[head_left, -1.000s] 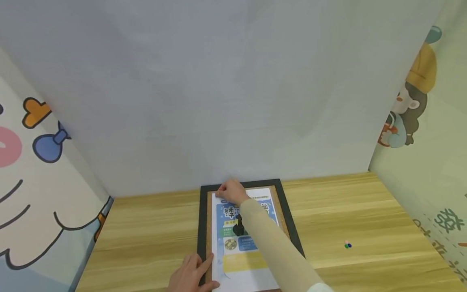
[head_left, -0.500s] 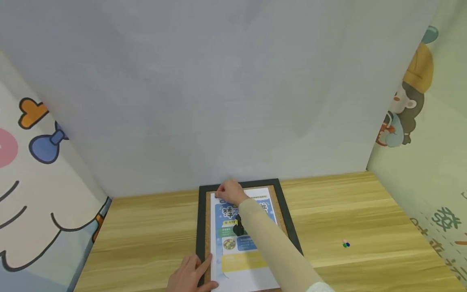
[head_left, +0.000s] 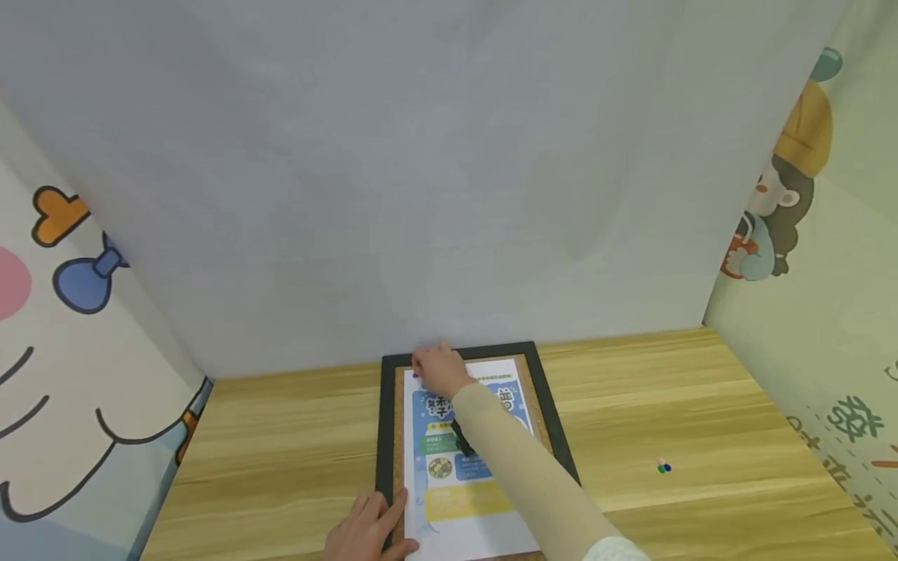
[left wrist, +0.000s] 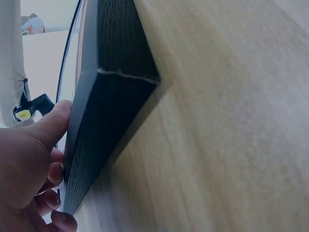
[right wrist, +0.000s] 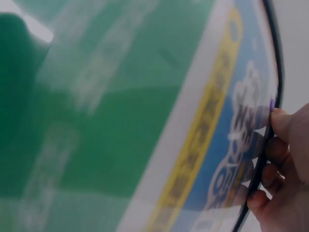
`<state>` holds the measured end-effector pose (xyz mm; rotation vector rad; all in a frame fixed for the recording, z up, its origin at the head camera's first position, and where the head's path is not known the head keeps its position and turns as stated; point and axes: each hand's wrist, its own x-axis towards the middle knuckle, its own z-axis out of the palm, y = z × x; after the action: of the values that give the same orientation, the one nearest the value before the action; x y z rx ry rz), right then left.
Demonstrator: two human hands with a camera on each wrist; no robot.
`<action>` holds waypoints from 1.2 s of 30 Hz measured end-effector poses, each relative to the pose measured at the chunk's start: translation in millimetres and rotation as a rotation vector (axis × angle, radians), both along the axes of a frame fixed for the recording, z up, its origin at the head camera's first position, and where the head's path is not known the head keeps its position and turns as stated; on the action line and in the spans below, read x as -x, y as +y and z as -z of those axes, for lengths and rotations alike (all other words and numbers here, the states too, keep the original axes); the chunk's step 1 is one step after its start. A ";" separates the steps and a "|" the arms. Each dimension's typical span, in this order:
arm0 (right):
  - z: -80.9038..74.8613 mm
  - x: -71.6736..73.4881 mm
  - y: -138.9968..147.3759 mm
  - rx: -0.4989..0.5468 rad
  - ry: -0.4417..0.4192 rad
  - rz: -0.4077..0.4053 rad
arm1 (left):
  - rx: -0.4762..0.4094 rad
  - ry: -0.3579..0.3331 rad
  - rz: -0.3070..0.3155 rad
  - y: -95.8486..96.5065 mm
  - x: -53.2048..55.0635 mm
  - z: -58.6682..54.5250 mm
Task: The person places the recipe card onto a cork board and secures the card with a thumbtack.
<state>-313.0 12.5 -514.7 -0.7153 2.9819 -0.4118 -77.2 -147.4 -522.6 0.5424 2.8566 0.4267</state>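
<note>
A printed poster [head_left: 463, 538] in blue, green and yellow lies on a cork board with a black frame [head_left: 550, 405]. At the poster's upper left corner my right hand [head_left: 443, 372] is bent over a small purple pushpin [head_left: 415, 375]. The right wrist view shows the thumb tip against that purple pushpin [right wrist: 272, 104], with the other fingers curled along the frame edge. My left hand [head_left: 365, 526] rests at the lower left side, its index finger and thumb stretched onto the poster's edge. In the left wrist view its fingers lie along the frame's dark side [left wrist: 104, 125].
Several small pins [head_left: 663, 467] in pink, green and blue lie together on the wooden table [head_left: 281, 452] to the right of the board. A grey wall [head_left: 449, 195] stands right behind the frame. Cartoon-printed panels flank both sides.
My right hand has turned slightly at the corner, and the purple pushpin now shows below its fingers. The left hand has stayed on the frame. The view has shifted a little.
</note>
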 end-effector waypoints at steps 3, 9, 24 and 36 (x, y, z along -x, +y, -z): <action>-3.3 -2.0 0.1 -0.052 -0.009 -0.013 | 0.001 -0.017 -0.004 0.2 -0.4 -1.1; -4.1 -0.5 5.5 -0.020 -0.023 -0.032 | 0.009 -0.004 -0.007 1.9 1.8 0.2; -5.6 -10.7 55.7 0.170 -0.173 -0.194 | -0.004 0.054 0.087 -5.4 12.9 2.6; -21.4 -33.1 118.4 0.230 -0.234 -0.177 | 0.039 0.076 0.071 -4.5 12.6 4.4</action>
<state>-279.8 130.8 -493.3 -0.8730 2.6536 -0.7761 -89.8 -151.9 -527.0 0.6646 2.9006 0.3448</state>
